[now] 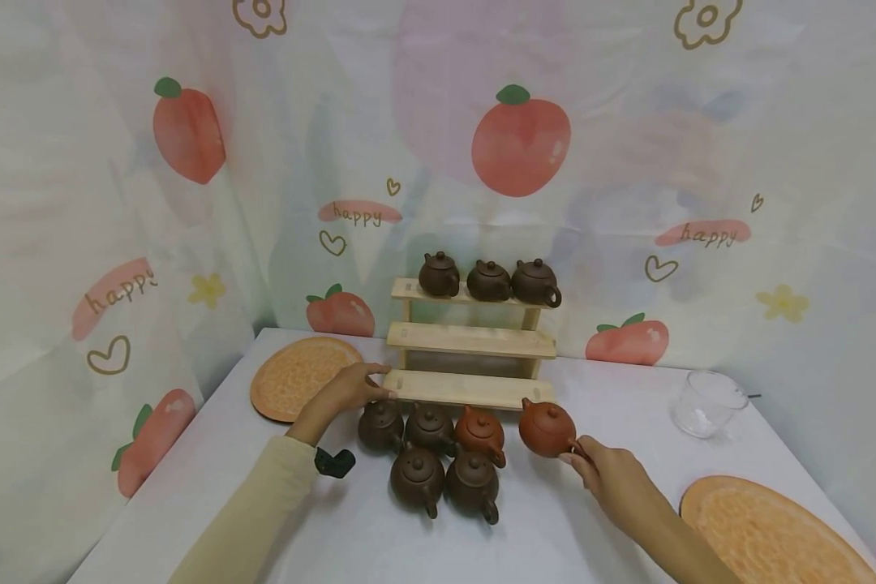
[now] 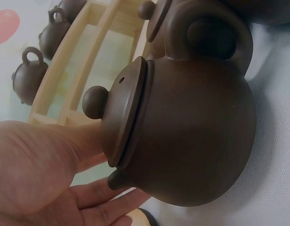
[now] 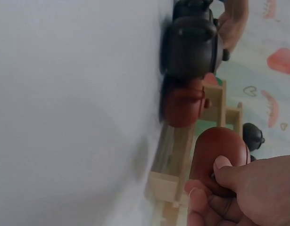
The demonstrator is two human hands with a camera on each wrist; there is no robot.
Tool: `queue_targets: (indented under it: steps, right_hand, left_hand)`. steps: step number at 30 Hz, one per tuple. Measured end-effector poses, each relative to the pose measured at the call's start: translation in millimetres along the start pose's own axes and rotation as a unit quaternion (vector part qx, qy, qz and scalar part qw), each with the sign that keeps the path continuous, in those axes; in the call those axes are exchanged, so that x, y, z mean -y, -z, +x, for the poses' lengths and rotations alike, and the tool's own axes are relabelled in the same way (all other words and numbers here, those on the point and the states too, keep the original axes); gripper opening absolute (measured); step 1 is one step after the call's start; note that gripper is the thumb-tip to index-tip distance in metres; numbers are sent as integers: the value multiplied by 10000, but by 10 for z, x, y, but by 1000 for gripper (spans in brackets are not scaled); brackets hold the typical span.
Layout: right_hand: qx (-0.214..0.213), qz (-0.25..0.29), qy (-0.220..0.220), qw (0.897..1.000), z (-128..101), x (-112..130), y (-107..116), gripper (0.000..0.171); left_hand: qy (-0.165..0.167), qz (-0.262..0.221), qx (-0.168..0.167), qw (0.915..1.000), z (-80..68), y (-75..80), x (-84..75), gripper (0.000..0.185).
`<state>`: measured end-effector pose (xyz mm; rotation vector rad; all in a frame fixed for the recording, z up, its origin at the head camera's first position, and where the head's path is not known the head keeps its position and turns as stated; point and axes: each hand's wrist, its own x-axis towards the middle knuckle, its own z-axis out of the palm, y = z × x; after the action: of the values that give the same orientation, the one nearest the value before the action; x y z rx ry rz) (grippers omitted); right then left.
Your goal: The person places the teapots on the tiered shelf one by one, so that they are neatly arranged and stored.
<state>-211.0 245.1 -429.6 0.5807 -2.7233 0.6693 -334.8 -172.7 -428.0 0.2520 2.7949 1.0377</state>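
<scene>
My right hand [image 1: 613, 478] pinches the handle of an orange-brown clay teapot [image 1: 547, 428], held just off the right end of the lowest shelf. In the right wrist view, thumb and fingers close on this teapot [image 3: 218, 155]. My left hand [image 1: 354, 385] holds the left end of the three-tier wooden display stand [image 1: 474, 389], thumb and finger to either side of the board. Below it stands a dark brown teapot [image 1: 380, 428], large in the left wrist view [image 2: 196, 127]. Beside that are another dark teapot [image 1: 428, 426] and an orange-brown one [image 1: 479, 430].
Two more dark teapots [image 1: 418, 478] [image 1: 473, 480] stand nearer the front. Three dark teapots [image 1: 489, 280] line the top shelf. Round woven-look mats lie back left [image 1: 299, 377] and front right [image 1: 766, 527]. A clear glass pitcher [image 1: 710, 405] stands at the right.
</scene>
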Motion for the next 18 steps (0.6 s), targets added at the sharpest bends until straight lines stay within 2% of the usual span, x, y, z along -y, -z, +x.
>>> queue_targets:
  steps: [12,18]
  right_hand:
    - [150,-63,35,9999,594,-31,348,16]
    - [93,-170,127,9997,901,-73,406,20]
  left_hand:
    - [54,5,76,10000,18,-4,-4,61]
    - [100,3,37,9999,26,-11,6,61]
